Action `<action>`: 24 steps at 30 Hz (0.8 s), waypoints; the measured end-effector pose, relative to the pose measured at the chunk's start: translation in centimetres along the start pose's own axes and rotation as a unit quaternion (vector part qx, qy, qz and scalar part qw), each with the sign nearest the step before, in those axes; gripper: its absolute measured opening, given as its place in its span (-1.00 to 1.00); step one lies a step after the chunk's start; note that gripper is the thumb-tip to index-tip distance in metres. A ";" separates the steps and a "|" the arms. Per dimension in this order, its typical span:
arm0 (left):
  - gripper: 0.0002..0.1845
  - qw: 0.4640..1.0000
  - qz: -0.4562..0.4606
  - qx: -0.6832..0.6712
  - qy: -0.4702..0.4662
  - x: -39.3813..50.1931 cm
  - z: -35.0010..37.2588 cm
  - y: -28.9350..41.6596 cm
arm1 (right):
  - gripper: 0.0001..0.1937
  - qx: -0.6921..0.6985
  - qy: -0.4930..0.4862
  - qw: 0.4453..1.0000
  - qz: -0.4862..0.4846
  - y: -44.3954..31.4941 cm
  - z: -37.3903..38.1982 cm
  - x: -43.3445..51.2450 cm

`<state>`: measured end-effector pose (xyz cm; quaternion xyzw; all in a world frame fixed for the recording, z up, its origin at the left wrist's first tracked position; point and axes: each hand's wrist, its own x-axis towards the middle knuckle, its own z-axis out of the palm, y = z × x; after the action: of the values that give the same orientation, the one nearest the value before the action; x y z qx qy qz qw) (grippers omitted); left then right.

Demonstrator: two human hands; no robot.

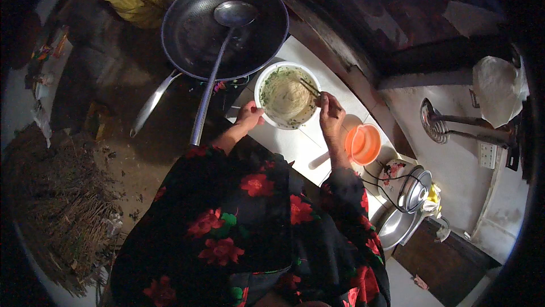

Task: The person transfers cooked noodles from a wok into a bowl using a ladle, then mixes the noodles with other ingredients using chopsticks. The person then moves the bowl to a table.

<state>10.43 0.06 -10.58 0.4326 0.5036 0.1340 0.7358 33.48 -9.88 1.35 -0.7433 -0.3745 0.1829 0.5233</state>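
A white bowl (259, 113) stands on the white tiled counter (310, 147). In it lies a pale, wet batter (287, 94) flecked with chopped greens. With fingers at the rim's near left side, my left hand (248, 116) grips the bowl. My right hand (331, 109) is closed around a pair of chopsticks (309, 86), whose tips reach into the batter at the bowl's right. Just right of that hand sits an orange plastic container (363, 144).
Beyond the bowl, a dark wok (191, 30) holds a metal ladle (234, 14), its handle pointing towards me. An electric cooker (394, 175) and a steel basin (396, 228) stand at the right. A skimmer (434, 122) hangs on the wall. Dry straw (64, 205) is heaped at left.
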 end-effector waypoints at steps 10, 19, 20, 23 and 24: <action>-0.85 1.000 0.000 0.000 0.006 0.1 0.3 0.0 | -0.79 -0.233 -0.145 0.960 -0.059 -2.3 -6.0 -0.2; -0.87 1.000 0.014 0.014 0.012 0.6 0.1 -0.7 | -0.68 0.081 -0.115 0.976 0.167 -1.7 -1.2 -5.5; -0.87 1.000 0.016 0.020 0.013 0.6 0.2 -0.7 | -0.68 0.125 -0.101 0.966 0.202 -1.1 -0.6 -5.8; -0.88 1.000 0.010 0.023 0.000 0.6 -0.1 -0.7 | -0.68 0.171 -0.046 0.970 0.169 -1.0 -0.5 -5.0; -0.88 1.000 0.007 0.022 -0.007 0.6 -0.1 -0.4 | -0.67 0.162 -0.022 0.968 0.189 -1.5 -0.9 -4.7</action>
<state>10.53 0.25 -11.33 0.4531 0.4981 0.1252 0.7286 30.48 -13.73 2.49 -0.7016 -0.2045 0.3531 0.5842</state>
